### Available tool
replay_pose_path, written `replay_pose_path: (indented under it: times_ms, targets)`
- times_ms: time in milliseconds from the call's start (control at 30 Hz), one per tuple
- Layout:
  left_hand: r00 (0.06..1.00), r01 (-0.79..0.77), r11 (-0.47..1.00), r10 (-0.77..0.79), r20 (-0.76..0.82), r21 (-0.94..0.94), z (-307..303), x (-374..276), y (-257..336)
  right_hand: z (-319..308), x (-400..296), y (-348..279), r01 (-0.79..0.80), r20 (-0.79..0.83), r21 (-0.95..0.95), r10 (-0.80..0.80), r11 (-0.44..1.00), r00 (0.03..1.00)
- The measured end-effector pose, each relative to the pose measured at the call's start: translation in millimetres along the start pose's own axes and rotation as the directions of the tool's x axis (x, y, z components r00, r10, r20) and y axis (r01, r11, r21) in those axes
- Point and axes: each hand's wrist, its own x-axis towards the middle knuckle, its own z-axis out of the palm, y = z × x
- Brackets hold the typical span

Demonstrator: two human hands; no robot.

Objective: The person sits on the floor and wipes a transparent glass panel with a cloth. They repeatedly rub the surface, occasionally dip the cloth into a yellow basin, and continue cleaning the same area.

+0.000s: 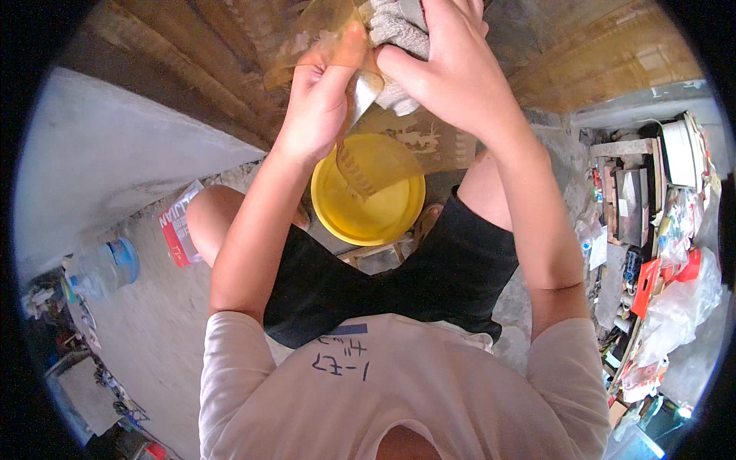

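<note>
At the top centre my left hand (325, 86) grips a thin, see-through amber sheet (397, 144) with pale leaf-like patterns; part of the sheet lies over its fingers. My right hand (443, 69) holds a bunched grey-white cloth (397, 95) close beside the left one, against the sheet. The fingertips of my right hand are partly out of the picture. The sheet hangs down in a curl over a round yellow plastic basin (368, 224), which stands on the floor between my knees. Its far part is hidden behind the sheet.
Brown wooden panels (190, 63) rise at the upper left. A large clear plastic bottle (103, 267) and a red-and-white bag (181, 230) lie on the left. Shelving (627, 148) with plastic bags (678, 310) and mixed goods runs down the right. Part of a small wooden frame (374, 252) shows below the basin.
</note>
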Motion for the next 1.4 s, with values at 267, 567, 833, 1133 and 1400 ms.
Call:
replay_pose_path:
  times_ms: [267, 567, 833, 1133, 1400]
  targets:
    - [0.960, 0.002, 0.997, 0.020, -0.279, 0.077, -6, 8, 4, -35, 9, -16, 0.111, 0.036, -0.054, -0.110, 0.992, 0.993]
    - [0.876, -0.089, 0.954, 0.211, -0.433, 0.286, -63, 30, -2, -46, -161, 75, 0.370, 0.871, -0.490, 0.419, 0.789, 0.257]
    - [0.884, -0.115, 0.959, 0.217, -0.413, 0.258, -43, 31, 2, -113, -77, 94, -0.314, 0.702, -0.359, 0.476, 0.879, 0.529]
    - [0.911, -0.175, 0.972, 0.221, -0.349, 0.160, -36, 34, -5, -123, -91, 99, -0.132, 0.691, -0.255, 0.276, 0.958, 0.668]
    - [0.932, -0.042, 0.961, 0.136, -0.335, 0.273, -25, 21, 2, -51, -126, 79, 0.104, 0.870, -0.351, 0.283, 0.930, 0.405]
